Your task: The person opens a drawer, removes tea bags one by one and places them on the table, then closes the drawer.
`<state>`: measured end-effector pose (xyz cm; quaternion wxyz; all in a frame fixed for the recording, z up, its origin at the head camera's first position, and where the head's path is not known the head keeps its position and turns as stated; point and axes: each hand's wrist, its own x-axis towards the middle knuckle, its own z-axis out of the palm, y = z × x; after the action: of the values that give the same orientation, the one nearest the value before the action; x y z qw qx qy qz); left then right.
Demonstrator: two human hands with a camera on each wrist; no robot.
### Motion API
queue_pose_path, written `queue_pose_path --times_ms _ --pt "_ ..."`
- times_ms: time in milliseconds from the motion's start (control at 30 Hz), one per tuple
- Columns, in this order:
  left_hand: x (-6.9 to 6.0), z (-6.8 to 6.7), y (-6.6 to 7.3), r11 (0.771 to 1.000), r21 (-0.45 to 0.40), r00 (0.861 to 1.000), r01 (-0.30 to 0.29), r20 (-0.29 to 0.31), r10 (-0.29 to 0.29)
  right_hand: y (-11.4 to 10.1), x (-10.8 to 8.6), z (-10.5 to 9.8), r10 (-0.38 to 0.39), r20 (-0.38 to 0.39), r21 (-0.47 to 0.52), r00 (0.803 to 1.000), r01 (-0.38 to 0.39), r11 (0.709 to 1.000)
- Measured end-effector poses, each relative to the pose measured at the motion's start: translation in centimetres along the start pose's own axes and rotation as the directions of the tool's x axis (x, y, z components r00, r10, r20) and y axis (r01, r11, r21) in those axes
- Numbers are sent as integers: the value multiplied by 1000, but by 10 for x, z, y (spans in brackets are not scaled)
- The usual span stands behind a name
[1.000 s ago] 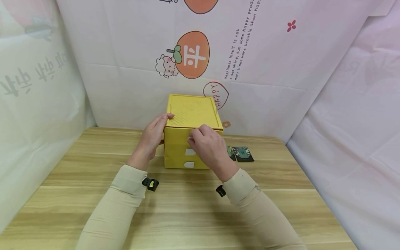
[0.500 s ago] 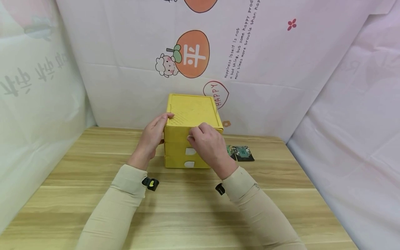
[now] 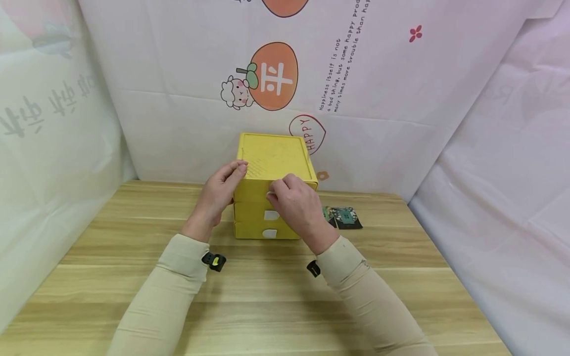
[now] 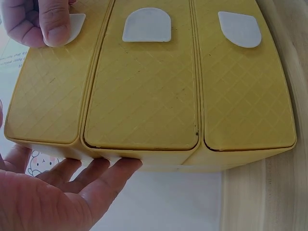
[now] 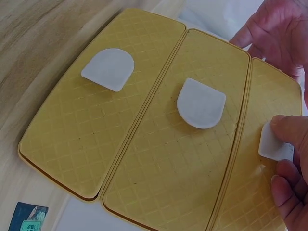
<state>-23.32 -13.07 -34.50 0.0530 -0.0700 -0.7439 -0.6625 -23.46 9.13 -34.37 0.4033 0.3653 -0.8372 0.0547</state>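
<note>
A yellow three-drawer box (image 3: 278,155) stands on the table, its drawer fronts facing me and flush with the frame. Each front carries a white rounded handle, such as the middle handle (image 4: 147,26) and the bottom handle (image 4: 240,31). My right hand (image 3: 298,210) pinches the top drawer's handle (image 5: 269,145) between thumb and curled fingers. Against the box's left side lie the extended fingers of my left hand (image 3: 215,193), its fingertips at the upper left edge in the head view. In the right wrist view the left hand (image 5: 281,38) shows partly behind the box.
Dark patterned packets (image 3: 347,218) lie on the wooden table (image 3: 258,296) to the right of the box, partly hidden by my right hand. A printed white cloth (image 3: 178,123) hangs close behind, with more white cloth on both sides.
The thin gap below the box's top front edge has narrowed. My left thumb has shifted slightly at the upper left corner. The right hand keeps its pinch on the handle.
</note>
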Motion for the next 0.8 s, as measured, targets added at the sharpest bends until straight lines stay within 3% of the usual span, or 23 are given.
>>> queue_pose_path --times_ms 800 --pt "1 2 -1 999 34 999 -23 -23 24 -2 -5 4 25 -63 58 998 -22 998"
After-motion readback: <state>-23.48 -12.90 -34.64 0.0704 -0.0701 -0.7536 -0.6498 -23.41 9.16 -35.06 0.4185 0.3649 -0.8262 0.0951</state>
